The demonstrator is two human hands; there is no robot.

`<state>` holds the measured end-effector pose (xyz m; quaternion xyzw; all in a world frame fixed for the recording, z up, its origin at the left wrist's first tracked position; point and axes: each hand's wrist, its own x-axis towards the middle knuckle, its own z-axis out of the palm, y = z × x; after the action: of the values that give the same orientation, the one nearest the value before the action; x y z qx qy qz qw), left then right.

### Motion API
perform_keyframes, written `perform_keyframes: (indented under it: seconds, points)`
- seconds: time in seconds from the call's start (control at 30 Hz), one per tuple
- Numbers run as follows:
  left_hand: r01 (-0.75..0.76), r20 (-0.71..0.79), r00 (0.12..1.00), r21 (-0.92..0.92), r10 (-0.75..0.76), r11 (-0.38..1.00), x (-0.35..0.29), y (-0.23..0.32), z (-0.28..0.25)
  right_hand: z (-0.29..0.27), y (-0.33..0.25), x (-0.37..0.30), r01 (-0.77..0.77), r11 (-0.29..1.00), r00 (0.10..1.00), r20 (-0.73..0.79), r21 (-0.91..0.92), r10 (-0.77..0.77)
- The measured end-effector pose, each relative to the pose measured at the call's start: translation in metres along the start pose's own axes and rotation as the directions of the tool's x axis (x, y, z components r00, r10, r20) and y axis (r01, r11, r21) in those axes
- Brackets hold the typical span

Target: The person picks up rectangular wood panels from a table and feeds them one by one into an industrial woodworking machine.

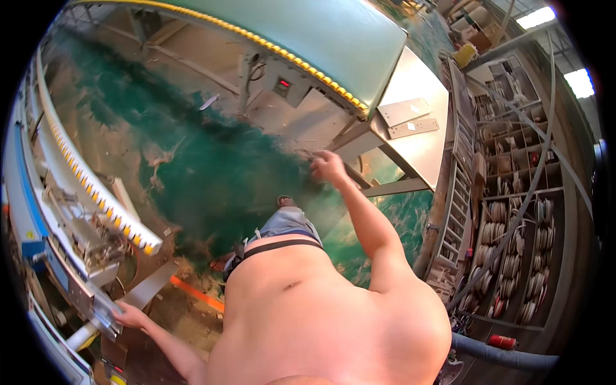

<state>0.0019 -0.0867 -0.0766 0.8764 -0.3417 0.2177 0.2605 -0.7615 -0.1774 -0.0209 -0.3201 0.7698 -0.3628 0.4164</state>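
My left hand (pixel 131 316) reaches out low on the left, its fingers stretched against the metal end (pixel 102 312) of a long machine. Beside that hand, a flat grey strip (pixel 151 285) juts out from the machine; I cannot tell whether the fingers touch it. On the other side, my right hand (pixel 330 169) hangs in the air with loosely bent fingers apart and nothing visible in them. It is nearest to the frame under a pale side table (pixel 420 154). Two flat panels with small holes, one wider (pixel 404 111) and one narrower (pixel 414 128), lie on that table.
A green-topped conveyor (pixel 308 29) edged with yellow rollers crosses the far side. Another curved roller rail (pixel 96 186) runs along the left machine. Shelving (pixel 513 256) with rolls of edging stands at right, beside a ladder-like rack (pixel 454 215). The green floor (pixel 218 173) is worn and dusty.
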Motion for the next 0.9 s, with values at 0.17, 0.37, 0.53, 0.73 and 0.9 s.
perform_keyframes:
  seconds: [0.17, 0.37, 0.53, 0.73, 0.9]
  points:
    - [0.271, 0.737, 0.670, -0.135, -0.086, 0.953, -0.167, 0.063, -0.015, -0.163, 0.069, 0.127, 0.056, 0.997, 0.777, -0.625, -0.050, -0.075]
    - [0.447, 0.964, 0.096, 0.182, -0.249, 0.876, -0.300, 0.183, -0.085, -0.266, 0.129, 0.175, -0.268, 0.915, 0.646, -0.761, -0.300, -0.060]
    - [0.244, 0.978, -0.191, 0.130, -0.084, 0.961, -0.288, 0.262, -0.071, -0.254, 0.168, 0.118, -0.146, 0.739, 0.661, -0.620, -0.658, -0.422]
    - [0.264, 0.983, 0.013, -0.178, 0.181, 0.948, -0.258, 0.396, -0.049, -0.272, 0.176, 0.065, -0.491, 0.797, 0.492, -0.867, -0.351, -0.079]
    - [0.229, 0.964, -0.075, -0.231, 0.253, 0.946, -0.268, 0.449, -0.043, -0.293, 0.160, 0.098, -0.671, 0.738, 0.296, -0.938, -0.070, 0.180]
